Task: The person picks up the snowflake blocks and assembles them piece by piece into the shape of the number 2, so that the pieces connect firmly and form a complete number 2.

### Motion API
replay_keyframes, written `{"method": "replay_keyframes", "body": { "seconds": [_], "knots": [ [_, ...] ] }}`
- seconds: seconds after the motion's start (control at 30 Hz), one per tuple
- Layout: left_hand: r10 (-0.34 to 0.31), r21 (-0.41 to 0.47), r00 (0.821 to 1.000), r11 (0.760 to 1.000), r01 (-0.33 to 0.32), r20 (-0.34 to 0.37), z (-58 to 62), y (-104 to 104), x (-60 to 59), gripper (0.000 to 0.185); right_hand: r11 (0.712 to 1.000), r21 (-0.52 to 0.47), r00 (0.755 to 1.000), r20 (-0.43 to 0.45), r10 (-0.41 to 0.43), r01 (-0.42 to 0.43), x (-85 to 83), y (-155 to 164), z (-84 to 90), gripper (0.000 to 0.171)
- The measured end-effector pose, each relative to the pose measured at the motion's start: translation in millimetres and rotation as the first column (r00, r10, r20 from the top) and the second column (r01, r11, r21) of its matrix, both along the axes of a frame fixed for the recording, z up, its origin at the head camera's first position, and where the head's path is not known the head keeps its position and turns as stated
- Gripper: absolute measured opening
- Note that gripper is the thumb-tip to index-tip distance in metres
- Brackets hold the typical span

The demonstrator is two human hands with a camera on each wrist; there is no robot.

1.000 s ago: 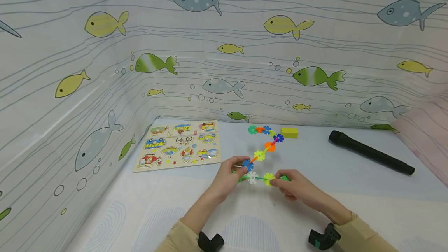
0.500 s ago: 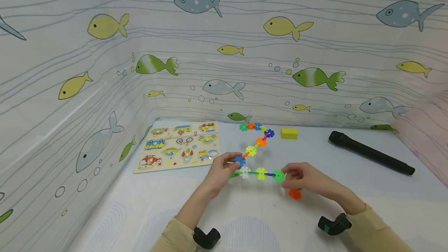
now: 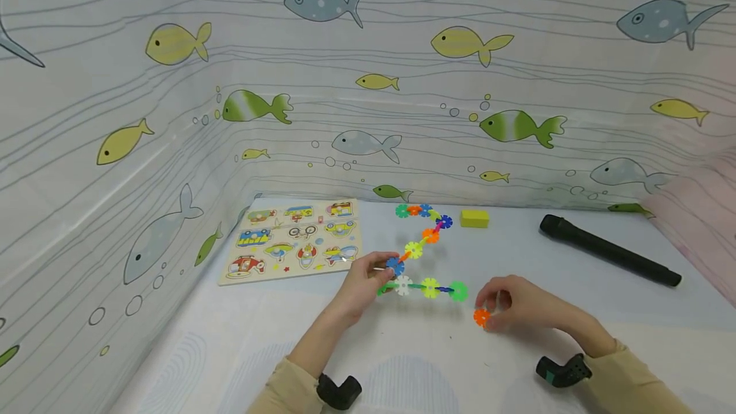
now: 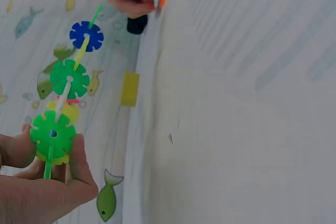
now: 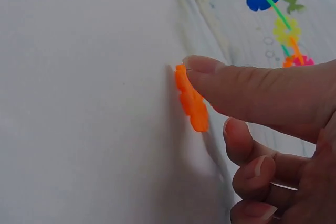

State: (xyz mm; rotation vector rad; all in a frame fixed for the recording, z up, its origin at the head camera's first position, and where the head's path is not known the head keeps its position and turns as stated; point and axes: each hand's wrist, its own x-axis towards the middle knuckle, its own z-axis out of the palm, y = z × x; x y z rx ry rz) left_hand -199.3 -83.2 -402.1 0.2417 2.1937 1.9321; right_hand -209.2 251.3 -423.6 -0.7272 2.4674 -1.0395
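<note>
A chain of coloured snowflake pieces [image 3: 430, 287] lies in a Z shape on the white table [image 3: 402, 350]. My left hand [image 3: 368, 276] grips its near-left corner, by the blue piece [image 3: 394, 266]. In the left wrist view my thumb and fingers [image 4: 79, 171] pinch a green piece [image 4: 52, 132], and the chain [image 4: 69, 78] runs away from it. My right hand [image 3: 508, 305] is apart from the chain's green end [image 3: 458, 291]. It pinches a loose orange snowflake piece [image 3: 482, 317] on the table. In the right wrist view a fingertip [image 5: 205, 66] lies on the orange piece [image 5: 190, 100], with the other fingers curled below.
A wooden vehicle puzzle board [image 3: 293, 241] lies at the back left. A yellow block [image 3: 474, 218] and a black cylinder [image 3: 609, 251] lie at the back right. Pink cloth [image 3: 701, 209] is at the right edge. Fish-print sheets [image 3: 368, 82] wall the table behind and left.
My right hand let go of the chain's right end and moved right and down onto the loose orange piece. The chain shifted slightly left in my left hand.
</note>
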Motion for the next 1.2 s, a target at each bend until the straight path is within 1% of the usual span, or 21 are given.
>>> {"method": "replay_keyframes", "body": {
  "seconds": [0.1,0.3,0.43,0.53,0.63,0.73,0.87,1.03,1.2],
  "knots": [
    [-0.003,0.000,1.000,1.000,0.003,0.001,-0.5,-0.1,0.3,0.034,1.000,0.028,1.000,-0.022,0.002,-0.001,0.9,-3.3,-3.7,0.028],
    [-0.011,0.000,1.000,1.000,0.011,0.005,-0.8,0.4,0.8,0.034,0.998,0.051,0.998,-0.041,-0.037,0.039,2.0,-9.0,-6.4,0.030],
    [-0.018,0.012,1.000,1.000,0.018,0.019,-1.0,1.2,1.3,0.034,0.999,0.034,0.999,-0.032,-0.041,0.042,1.8,-11.2,-6.1,0.029],
    [-0.024,0.023,0.999,0.999,0.024,0.030,-0.9,1.6,1.7,0.035,0.998,0.018,0.998,-0.042,-0.054,0.055,1.8,-12.6,-5.3,0.024],
    [-0.018,0.018,1.000,1.000,0.018,0.025,-0.3,1.8,1.9,0.034,0.995,-0.017,0.993,-0.068,-0.095,0.094,2.6,-13.8,-3.0,0.017],
    [-0.012,0.014,1.000,1.000,0.012,0.019,0.7,1.6,2.3,0.034,0.988,-0.088,0.990,-0.050,-0.130,0.125,3.8,-15.2,-0.2,0.013],
    [-0.007,0.012,1.000,1.000,0.007,0.015,1.2,1.1,1.9,0.034,0.978,-0.175,0.993,0.005,-0.118,0.117,5.1,-17.4,2.2,0.019],
    [-0.006,0.015,1.000,1.000,0.005,0.018,0.3,0.8,1.4,0.034,0.971,-0.209,0.994,0.010,-0.113,0.113,7.2,-18.8,3.5,0.022],
    [-0.001,0.014,1.000,1.000,0.001,0.020,0.1,0.1,0.7,0.034,0.962,-0.240,0.991,0.031,-0.130,0.133,8.2,-17.3,3.7,0.026]
  ]
}}
